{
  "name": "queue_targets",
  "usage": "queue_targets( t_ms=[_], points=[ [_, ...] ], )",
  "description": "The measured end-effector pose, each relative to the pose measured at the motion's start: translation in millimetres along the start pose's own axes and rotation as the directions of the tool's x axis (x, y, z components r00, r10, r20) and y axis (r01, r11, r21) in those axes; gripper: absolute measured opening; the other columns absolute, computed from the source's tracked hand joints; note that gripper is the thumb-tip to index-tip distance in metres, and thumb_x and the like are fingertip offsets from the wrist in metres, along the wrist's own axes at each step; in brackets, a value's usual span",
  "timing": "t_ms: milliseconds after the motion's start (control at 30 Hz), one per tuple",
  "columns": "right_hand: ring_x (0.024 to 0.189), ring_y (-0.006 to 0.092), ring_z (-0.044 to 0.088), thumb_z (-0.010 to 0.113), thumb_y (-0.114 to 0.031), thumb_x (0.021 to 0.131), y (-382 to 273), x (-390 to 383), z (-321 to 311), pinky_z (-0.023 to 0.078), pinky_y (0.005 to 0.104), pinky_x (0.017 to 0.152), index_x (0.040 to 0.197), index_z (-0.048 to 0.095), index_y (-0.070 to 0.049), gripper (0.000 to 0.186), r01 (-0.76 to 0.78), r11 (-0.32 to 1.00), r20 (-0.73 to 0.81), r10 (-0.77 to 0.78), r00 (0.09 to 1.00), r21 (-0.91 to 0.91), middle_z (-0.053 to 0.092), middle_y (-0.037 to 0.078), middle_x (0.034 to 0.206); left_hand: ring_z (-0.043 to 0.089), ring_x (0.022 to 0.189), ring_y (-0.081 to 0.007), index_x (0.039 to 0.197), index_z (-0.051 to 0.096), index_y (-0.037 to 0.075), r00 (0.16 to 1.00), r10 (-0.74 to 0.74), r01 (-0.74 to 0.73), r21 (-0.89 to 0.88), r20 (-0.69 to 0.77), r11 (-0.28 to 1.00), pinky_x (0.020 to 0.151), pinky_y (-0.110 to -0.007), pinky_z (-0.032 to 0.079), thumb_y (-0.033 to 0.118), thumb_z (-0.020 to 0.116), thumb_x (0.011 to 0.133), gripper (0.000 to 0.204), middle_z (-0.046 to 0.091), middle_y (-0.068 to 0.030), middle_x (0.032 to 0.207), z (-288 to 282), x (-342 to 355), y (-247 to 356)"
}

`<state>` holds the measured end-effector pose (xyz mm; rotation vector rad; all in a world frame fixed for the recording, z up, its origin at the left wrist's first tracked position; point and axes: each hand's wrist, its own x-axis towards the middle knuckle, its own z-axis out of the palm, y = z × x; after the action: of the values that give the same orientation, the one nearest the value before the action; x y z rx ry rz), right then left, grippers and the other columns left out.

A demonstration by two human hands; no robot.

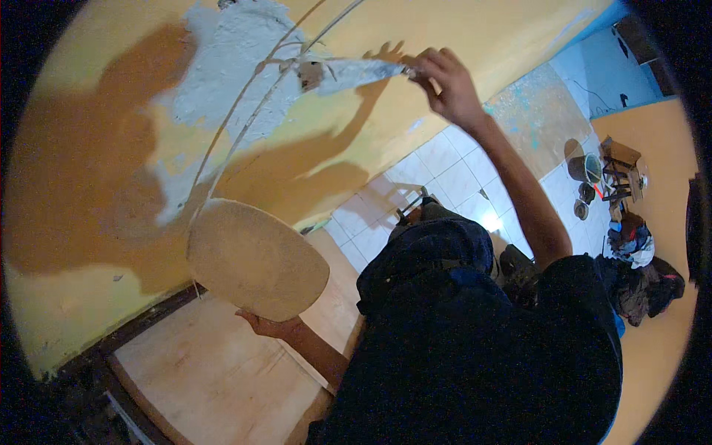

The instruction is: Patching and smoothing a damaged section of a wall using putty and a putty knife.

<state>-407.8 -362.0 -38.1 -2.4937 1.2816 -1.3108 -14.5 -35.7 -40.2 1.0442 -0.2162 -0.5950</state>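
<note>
My right hand [450, 89] grips a wide putty knife [356, 73], its blade against the yellow wall [89, 282] beside a small dark rough spot [310, 74]. Around that spot lies an irregular patch of white filler [222, 67], crossed by thin loose cables [248, 122]. Lower down, my left hand [271, 326] holds a tan oval board [256, 256] from beneath, close to the wall. Its fingers are partly behind the board. Shadows of my body and hands fall on the wall.
Below me are a pale wooden surface [208, 371] and white floor tiles [460, 185]. At the right, by an orange wall [653, 148], stand a bucket [592, 167], a small wooden stool [630, 182] and piles of clothes [641, 289]. Blue walls show at the far top right.
</note>
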Motion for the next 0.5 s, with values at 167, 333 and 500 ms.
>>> queue_targets(
  t_ms=[167,333,500],
  points=[
    [0.077,0.0301,0.056,0.066,-0.011,0.083,-53,-8,39,0.049,0.0409,0.067,0.115,0.061,-0.014,0.032,-0.137,0.986,0.016,0.136,0.991,0.093,0.059,0.008,0.092,0.039,0.134,-0.0413,0.145,0.037,0.003,0.994,-0.046,0.057,-0.112,0.1,0.992,0.11,-0.063,0.033,0.046,0.038,0.102,0.061,0.038,-0.0191,0.15,-1,6,-1],
    [0.077,0.0295,0.056,0.066,-0.011,0.084,-43,-39,49,0.049,0.0412,0.067,0.118,0.061,-0.014,0.035,-0.232,0.971,0.023,0.231,0.973,0.064,0.059,0.008,0.091,0.038,0.135,-0.0417,0.146,0.036,0.005,0.996,-0.041,0.052,-0.125,0.084,0.991,0.112,-0.063,0.03,0.048,0.041,0.101,0.063,0.037,-0.0186,0.15,-3,3,1],
    [0.078,0.0298,0.055,0.067,-0.007,0.084,-35,-40,52,0.048,0.0411,0.069,0.119,0.06,-0.011,0.036,-0.186,0.968,0.011,0.187,0.982,0.168,0.058,0.009,0.09,0.039,0.134,-0.0415,0.146,0.036,0.004,1.0,-0.01,0.009,-0.045,-0.017,0.999,0.112,-0.062,0.031,0.048,0.04,0.101,0.063,0.037,-0.0183,0.151,-3,1,-1]
  ],
)
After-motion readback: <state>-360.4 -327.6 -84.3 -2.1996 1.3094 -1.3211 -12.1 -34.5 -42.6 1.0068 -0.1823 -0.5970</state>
